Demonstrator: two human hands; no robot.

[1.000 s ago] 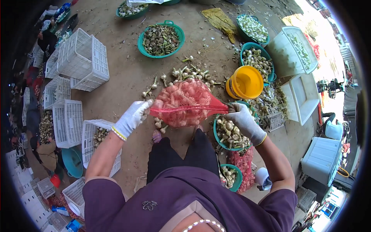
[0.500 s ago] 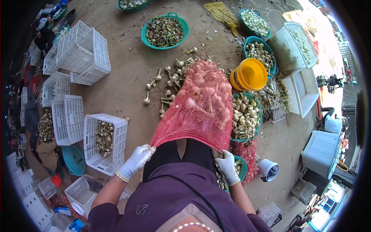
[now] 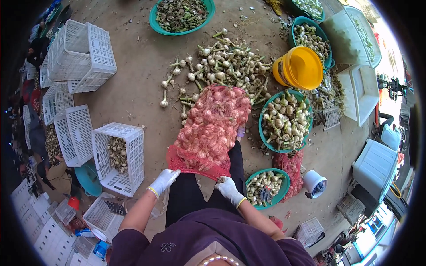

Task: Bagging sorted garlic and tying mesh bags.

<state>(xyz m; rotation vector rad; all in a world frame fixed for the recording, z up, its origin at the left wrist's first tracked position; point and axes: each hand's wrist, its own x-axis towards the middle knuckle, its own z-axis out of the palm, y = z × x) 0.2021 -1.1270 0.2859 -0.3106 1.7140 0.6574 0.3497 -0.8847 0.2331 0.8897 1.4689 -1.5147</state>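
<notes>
My left hand (image 3: pixel 164 181), in a white glove, pinches the left corner of the near end of a red mesh sack (image 3: pixel 208 124) full of garlic. My right hand (image 3: pixel 228 189), gloved too, grips the other corner. The sack lies lengthwise in front of my legs, its near edge stretched between my hands. Loose garlic with stems (image 3: pixel 226 62) is strewn just beyond it. Right of the sack stands a teal tub of garlic (image 3: pixel 262 126), with a smaller one (image 3: pixel 285 181) nearer me.
White plastic crates (image 3: pixel 102 57) line the left, one (image 3: pixel 137 164) tipped with garlic inside. A yellow bucket (image 3: pixel 306 66), more tubs (image 3: pixel 156 20), translucent bins (image 3: pixel 355 102), a white pail (image 3: pixel 310 179) and another red sack (image 3: pixel 293 188) surround me. A person (image 3: pixel 37 53) is at far left.
The sack was stretched sideways between my raised hands; it has swung lengthwise away from me and sunk. Both hands moved down toward my body, still gripping it. More strewn garlic shows beyond it.
</notes>
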